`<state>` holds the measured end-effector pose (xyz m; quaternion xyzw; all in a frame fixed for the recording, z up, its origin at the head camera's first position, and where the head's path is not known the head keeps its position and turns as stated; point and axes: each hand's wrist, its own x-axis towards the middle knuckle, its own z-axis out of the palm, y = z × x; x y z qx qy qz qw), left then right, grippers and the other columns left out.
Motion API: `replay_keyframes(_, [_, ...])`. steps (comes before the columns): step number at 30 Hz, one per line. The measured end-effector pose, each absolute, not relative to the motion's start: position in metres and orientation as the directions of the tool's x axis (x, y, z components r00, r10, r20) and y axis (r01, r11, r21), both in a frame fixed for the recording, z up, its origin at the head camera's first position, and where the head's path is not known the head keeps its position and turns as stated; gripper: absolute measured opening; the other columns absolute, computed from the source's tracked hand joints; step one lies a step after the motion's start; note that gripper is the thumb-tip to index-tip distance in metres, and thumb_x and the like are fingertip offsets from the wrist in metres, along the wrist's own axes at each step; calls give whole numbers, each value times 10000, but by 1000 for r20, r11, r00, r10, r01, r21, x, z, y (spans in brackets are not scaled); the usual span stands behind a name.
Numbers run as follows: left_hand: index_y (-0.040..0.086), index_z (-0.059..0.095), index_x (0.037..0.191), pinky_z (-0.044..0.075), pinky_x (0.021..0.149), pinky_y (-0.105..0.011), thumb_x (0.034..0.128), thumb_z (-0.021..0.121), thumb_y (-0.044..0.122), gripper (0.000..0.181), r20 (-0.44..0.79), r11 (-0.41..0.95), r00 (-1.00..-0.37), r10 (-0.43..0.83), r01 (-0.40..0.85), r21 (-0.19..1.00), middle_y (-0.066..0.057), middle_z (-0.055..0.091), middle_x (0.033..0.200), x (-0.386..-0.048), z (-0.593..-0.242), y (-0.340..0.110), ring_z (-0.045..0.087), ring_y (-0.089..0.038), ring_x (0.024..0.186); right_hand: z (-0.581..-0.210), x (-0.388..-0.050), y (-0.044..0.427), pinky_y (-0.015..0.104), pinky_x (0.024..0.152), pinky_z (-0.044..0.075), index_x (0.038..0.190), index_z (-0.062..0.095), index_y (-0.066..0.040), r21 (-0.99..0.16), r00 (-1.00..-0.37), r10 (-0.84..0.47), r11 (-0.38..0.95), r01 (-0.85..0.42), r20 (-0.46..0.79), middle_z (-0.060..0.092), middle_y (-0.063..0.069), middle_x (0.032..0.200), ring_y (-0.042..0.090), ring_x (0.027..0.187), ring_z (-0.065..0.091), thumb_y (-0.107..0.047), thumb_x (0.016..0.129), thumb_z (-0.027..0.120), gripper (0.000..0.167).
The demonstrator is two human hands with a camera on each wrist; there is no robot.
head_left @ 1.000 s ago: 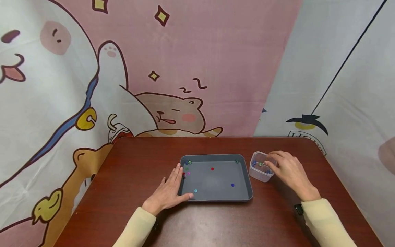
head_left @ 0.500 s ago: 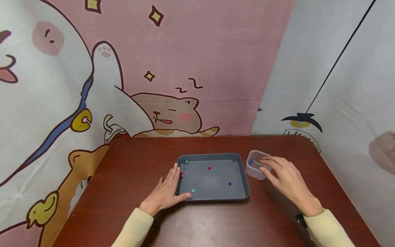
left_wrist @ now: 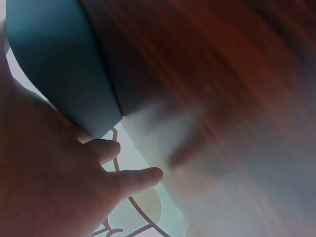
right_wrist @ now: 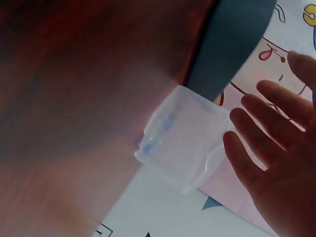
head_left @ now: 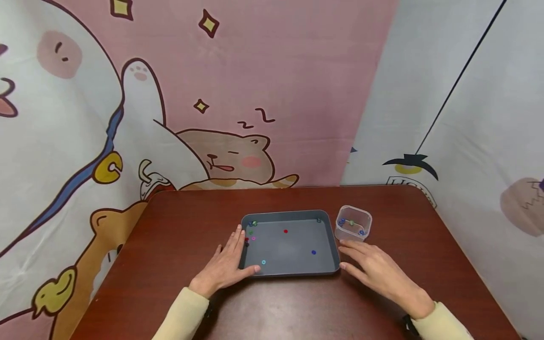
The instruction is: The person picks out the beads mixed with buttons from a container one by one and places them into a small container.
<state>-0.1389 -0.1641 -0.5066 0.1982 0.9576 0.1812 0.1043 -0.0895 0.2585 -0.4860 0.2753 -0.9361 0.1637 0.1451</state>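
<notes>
Several small beads (head_left: 313, 252) occupy both gray tray (head_left: 291, 262) and clear box (head_left: 348, 234).

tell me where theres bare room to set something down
Bare: table in front of the tray, between left grip and right grip; table left of left grip and right of the tub; the tray's near middle, left of a lone blue bead. Crowded: tray's left end, with beads beside left grip, and the tray-tub gap.
</notes>
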Motion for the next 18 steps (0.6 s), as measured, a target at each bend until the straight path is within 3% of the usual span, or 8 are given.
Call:
replay_keyframes(10, [45, 124, 1661, 140, 1169, -731, 903, 530, 798, 1142, -122, 868, -897, 425, 366, 335, -100, -12, 1738, -141, -503, -166, 75, -324, 1590, -497, -88, 259, 537, 915, 549, 1357, 667, 15, -208, -765, -558, 747, -632, 322, 622, 160, 1426, 318, 1255, 636, -300, 948, 771, 526])
replay_keyframes(18, [51, 175, 1656, 135, 1194, -691, 935, 606, 700, 1062, 31, 830, -871, 490, 477, 289, -94, 30, 1738, -145, -476, -148, 118, -304, 1587, -499, -89, 257, 524, 920, 553, 1381, 645, 22, -208, -768, -556, 749, -629, 318, 607, 164, 1445, 312, 1232, 650, -298, 953, 767, 548])
